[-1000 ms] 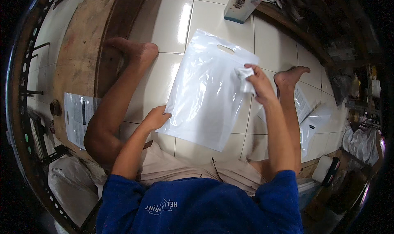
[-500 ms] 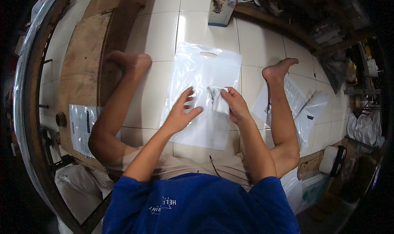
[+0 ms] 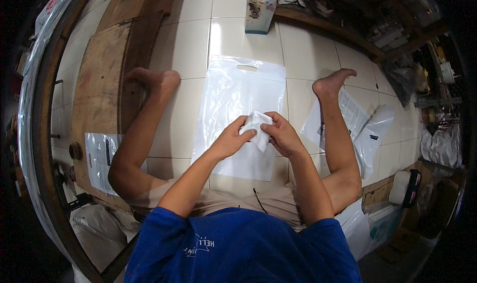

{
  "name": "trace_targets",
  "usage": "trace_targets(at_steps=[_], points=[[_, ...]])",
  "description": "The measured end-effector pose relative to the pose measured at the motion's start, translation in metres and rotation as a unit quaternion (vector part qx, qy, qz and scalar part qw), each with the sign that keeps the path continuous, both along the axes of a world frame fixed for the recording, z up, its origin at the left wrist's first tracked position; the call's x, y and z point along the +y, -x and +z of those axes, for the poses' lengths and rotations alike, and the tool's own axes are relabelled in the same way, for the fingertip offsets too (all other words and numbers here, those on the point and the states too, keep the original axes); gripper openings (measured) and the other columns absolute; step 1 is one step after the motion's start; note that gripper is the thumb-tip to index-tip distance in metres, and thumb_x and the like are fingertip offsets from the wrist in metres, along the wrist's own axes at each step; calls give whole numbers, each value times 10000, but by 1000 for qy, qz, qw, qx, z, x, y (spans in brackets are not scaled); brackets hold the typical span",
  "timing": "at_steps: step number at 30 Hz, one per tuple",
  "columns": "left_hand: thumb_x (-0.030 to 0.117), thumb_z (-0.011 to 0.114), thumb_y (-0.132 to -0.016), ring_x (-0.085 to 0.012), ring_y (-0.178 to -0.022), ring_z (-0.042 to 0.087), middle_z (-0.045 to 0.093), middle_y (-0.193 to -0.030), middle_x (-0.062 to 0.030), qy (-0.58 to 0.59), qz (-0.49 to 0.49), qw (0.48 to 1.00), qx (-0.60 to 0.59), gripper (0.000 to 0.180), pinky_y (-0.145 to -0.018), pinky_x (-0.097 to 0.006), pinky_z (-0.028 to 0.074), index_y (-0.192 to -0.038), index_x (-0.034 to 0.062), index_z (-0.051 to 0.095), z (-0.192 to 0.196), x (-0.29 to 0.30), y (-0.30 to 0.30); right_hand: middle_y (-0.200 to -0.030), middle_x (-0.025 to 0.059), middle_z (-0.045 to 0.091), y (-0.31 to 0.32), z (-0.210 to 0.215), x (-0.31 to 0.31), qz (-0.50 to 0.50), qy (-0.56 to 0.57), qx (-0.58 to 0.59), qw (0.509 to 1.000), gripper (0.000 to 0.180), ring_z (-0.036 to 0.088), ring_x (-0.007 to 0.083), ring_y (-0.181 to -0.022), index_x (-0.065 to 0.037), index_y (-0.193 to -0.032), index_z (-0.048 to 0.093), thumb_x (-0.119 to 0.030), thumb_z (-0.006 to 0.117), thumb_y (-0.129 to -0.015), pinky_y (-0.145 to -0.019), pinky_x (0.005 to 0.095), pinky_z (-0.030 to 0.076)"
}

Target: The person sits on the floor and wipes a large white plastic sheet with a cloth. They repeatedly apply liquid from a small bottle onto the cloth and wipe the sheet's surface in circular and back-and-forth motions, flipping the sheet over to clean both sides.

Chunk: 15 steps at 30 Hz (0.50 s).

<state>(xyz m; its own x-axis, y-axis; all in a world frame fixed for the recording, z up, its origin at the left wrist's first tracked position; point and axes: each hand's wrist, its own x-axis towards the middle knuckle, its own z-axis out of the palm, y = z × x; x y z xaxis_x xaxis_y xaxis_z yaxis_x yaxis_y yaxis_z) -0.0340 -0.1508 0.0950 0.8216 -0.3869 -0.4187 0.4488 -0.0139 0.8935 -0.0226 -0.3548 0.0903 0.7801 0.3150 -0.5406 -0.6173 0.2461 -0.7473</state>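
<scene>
A folded white cloth (image 3: 258,126) is pinched between my two hands, its lower corner pointing toward me. My left hand (image 3: 235,137) grips its left edge, thumb on top. On the other edge, my right hand (image 3: 283,135) holds it with the thumb pressed on its face. Beneath them a white plastic bag (image 3: 233,89) with a cut-out handle lies flat on the tiled floor between my legs, the handle end away from me. Its surface is glossy and slightly wrinkled on the left.
Printed plastic bags (image 3: 370,139) lie by my right leg, and another bag (image 3: 101,161) rests on the left near my knee. A stained jerrycan (image 3: 260,12) with bluish liquid stands at the far side. Wooden boards (image 3: 102,79) run along the left; a cluttered shelf (image 3: 338,30) borders the right.
My left hand has moved right and taken hold of the cloth, which only my right hand held before. The cloth now sits between both hands. The view has shifted slightly.
</scene>
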Motion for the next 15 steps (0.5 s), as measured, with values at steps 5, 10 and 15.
trace_targets(at_steps=[5,10,15], points=[[181,536,-990,-147,-956,620,623,-1117,-91,114,110,980,121,401,-825,-296,519,-1340,-1,464,-5,-1,1,-1116,65,603,5,26,5,30,59,-41,997,485,620,115,-919,-39,-1342,481,-66,654,-890,-774,257,546],[179,539,-986,-177,-1017,628,612,-1155,-119,232,193,934,191,435,-869,-310,536,-1362,-11,432,3,-5,-3,-1175,55,592,7,32,8,-34,21,-52,998,578,608,140,-994,-76,-1401,461,-63,683,-868,-816,296,548],[182,551,-975,-134,-933,660,627,-1113,-97,340,79,902,254,408,-699,-232,551,-1328,-2,460,-9,1,-9,-1142,44,617,-4,34,13,34,68,-125,989,520,598,127,-977,-63,-1358,525,-77,698,-868,-841,290,522]])
